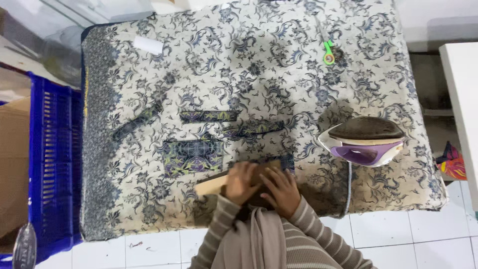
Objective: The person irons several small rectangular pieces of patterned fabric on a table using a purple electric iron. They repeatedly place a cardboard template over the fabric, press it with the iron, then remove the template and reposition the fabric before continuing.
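Both hands down flat at the near edge of the tabletop (124,209), which is covered by a grey-and-cream floral batik cloth.

Left hand (242,182): fingers spread, pressing on a narrow tan card strip (211,185). Not gripping, just palm and fingers down on it. Right hand (282,189): same, flat, fingers pointing away from me, touching the left hand's side.

The card strip's long axis runs left-right, slightly tilted, with its left end sticking out past my left hand. A dark blue patterned fabric piece (286,162) is folded around its far edge; only a bit shows just beyond my right fingertips. Both hands are on the work, the left one more on the bare card end.

Relative to the card strip:
- just beyond it, to the left: rectangular blue-green batik fabric patch (193,156), lying flat.
- further beyond: three narrow dark batik fabric strips (208,116), all roughly left-right, the leftmost one angled.
- right, near: purple-and-white electric iron (365,141) resting with its brown soleplate showing, apart from my right hand.
- far right, well apart: small green-handled rotary cutter (328,52).
- far left: small white roll (148,45).

Container: blue plastic crate (52,164) left of the tabletop on the floor; can't tell what's in it.
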